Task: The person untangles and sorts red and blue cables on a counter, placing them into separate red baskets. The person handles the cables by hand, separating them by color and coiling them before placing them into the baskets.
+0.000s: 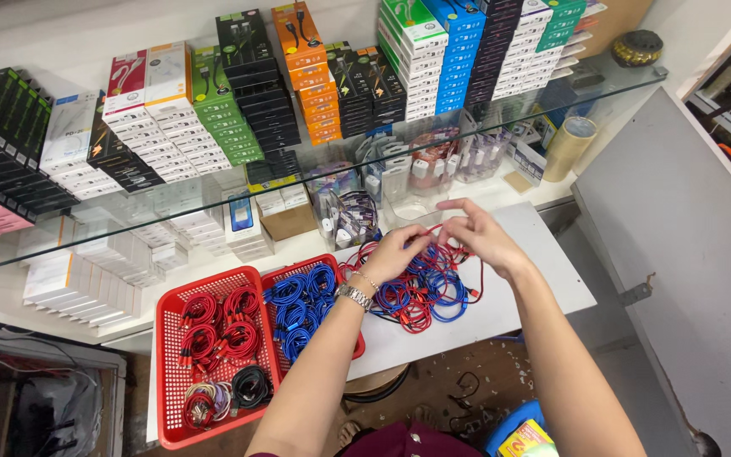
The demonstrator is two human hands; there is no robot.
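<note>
A tangled heap of red and blue cables [425, 292] lies on the white table [543, 279]. Over it, my left hand [395, 252], with a metal watch on the wrist, pinches a thin red cable [433, 232]. The same red cable runs to my right hand [477, 230], whose fingers grip its other part, the forefinger and thumb raised. Both hands hover just above the heap, close together.
Two red baskets stand left of the heap: one [171, 372] with coiled red, black and mixed cables, one [327, 262] with blue coils. A glass shelf [298, 182] carries stacked coloured boxes. A tape roll [570, 144] and a grey panel [687, 245] are at right.
</note>
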